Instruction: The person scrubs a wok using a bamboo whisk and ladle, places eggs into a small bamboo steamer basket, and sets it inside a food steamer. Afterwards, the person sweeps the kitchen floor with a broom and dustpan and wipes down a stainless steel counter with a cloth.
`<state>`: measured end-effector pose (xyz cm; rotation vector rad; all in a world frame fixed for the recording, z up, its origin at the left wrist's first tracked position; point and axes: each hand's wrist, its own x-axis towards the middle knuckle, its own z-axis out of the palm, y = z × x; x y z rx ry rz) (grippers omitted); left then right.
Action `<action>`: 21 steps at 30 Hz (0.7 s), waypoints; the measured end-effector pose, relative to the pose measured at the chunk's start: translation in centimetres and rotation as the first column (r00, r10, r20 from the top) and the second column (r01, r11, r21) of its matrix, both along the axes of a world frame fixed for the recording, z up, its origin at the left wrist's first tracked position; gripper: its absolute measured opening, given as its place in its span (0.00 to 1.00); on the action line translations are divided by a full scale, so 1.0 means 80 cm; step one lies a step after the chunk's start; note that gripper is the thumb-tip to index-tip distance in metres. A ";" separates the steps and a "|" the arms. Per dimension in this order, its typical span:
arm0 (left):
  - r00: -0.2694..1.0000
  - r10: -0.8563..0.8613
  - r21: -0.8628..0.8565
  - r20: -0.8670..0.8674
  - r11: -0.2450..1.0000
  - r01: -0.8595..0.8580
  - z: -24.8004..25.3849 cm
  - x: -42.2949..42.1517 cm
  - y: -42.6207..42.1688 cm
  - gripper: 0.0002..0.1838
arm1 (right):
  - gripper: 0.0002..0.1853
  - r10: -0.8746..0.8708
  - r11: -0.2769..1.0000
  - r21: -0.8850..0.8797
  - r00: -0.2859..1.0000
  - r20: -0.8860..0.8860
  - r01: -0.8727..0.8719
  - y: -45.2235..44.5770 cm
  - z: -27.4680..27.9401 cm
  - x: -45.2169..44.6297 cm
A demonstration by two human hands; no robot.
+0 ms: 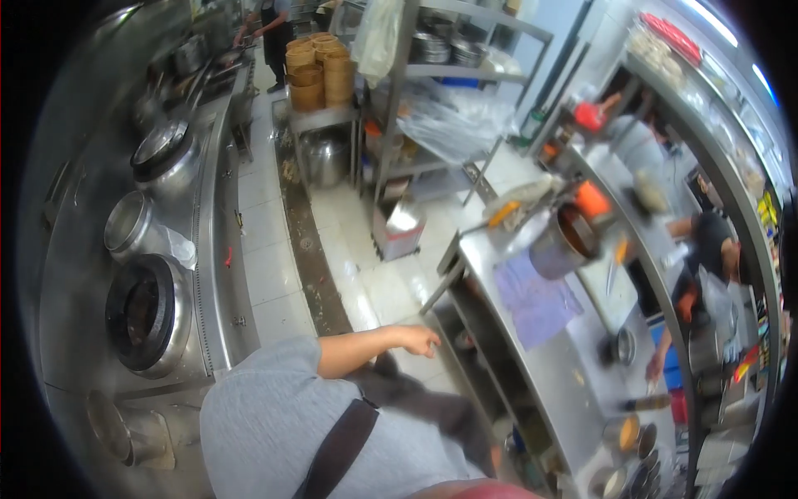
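Note:
My left arm reaches out from a grey short sleeve. At its end my left hand hangs in the air over the tiled floor, left of the steel work table. Its fingers are curled; whatever they may hold is hidden, and the hand touches no surface. A dark strap crosses my grey shirt. Dark trousers show below the arm, blurred. I do not make out my right hand; only a small blurred skin-coloured patch shows near the bottom edge.
A steel range with round burners runs along the left. Bamboo steamers stand on a rack ahead. A large pot and a cutting board rest on the table. A person stands far back; others work beyond the right shelves.

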<state>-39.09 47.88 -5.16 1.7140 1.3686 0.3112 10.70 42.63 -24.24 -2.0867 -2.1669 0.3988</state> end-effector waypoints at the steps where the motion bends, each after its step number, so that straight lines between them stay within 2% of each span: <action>1: 0.999 0.047 0.010 0.005 0.999 -0.047 -0.009 -0.026 0.005 0.29 | 0.06 -0.002 0.998 0.064 0.999 0.040 0.000 0.028 0.021 -0.025; 3: 0.990 0.142 -0.012 0.018 0.990 -0.142 -0.014 -0.081 0.008 0.29 | 0.07 0.006 0.991 0.135 0.997 0.077 -0.017 0.069 0.058 -0.088; 5: 0.988 0.157 0.011 0.005 0.987 -0.157 -0.045 -0.141 0.006 0.29 | 0.11 0.028 0.988 -0.148 0.995 -0.101 -0.043 0.105 0.099 -0.169; 8: 0.976 0.218 0.017 -0.017 0.976 -0.218 -0.064 -0.234 -0.003 0.30 | 0.14 0.023 0.999 -0.030 0.989 -0.145 -0.028 0.159 -0.074 -0.243; 9: 0.958 0.287 -0.020 -0.003 0.958 -0.287 -0.063 -0.267 -0.010 0.29 | 0.14 0.042 0.998 -0.043 0.991 -0.127 -0.048 0.161 -0.073 -0.277; 10: 0.935 0.356 -0.060 0.002 0.933 -0.355 -0.060 -0.300 -0.020 0.28 | 0.14 0.258 0.964 -0.030 0.958 -0.124 -0.264 0.169 -0.069 -0.332; 12: 0.854 0.521 -0.147 -0.023 0.843 -0.518 -0.028 -0.358 -0.050 0.30 | 0.14 0.639 0.762 -0.014 0.755 -0.144 -0.647 0.182 -0.057 -0.458; 14: 0.727 0.686 -0.140 0.014 0.722 -0.678 -0.039 -0.410 -0.086 0.29 | 0.15 0.758 0.643 0.005 0.635 -0.146 -0.766 0.194 -0.001 -0.563; 16: 0.644 0.764 -0.227 -0.032 0.622 -0.749 -0.024 -0.455 -0.121 0.28 | 0.16 0.524 0.757 -0.251 0.790 -0.318 -0.603 0.208 0.096 -0.662; 17: 0.635 0.771 -0.238 -0.039 0.610 -0.756 -0.030 -0.473 -0.140 0.28 | 0.17 0.556 0.762 -0.232 0.795 -0.243 -0.604 0.220 0.123 -0.702; 18: 0.545 0.838 -0.242 0.006 0.530 -0.812 -0.042 -0.489 -0.161 0.27 | 0.17 0.584 0.767 -0.212 0.796 -0.163 -0.606 0.232 0.135 -0.724; 19: 0.447 0.893 -0.249 0.049 0.445 -0.860 -0.050 -0.503 -0.176 0.26 | 0.17 0.587 0.769 -0.177 0.789 -0.182 -0.614 0.251 0.125 -0.736; 20: 0.438 0.898 -0.257 0.043 0.434 -0.864 -0.053 -0.513 -0.188 0.26 | 0.18 0.590 0.772 -0.141 0.782 -0.201 -0.619 0.269 0.117 -0.748; 21: 0.370 0.929 -0.300 0.027 0.361 -0.883 -0.054 -0.522 -0.196 0.26 | 0.18 0.571 0.775 -0.176 0.792 -0.215 -0.607 0.281 0.127 -0.759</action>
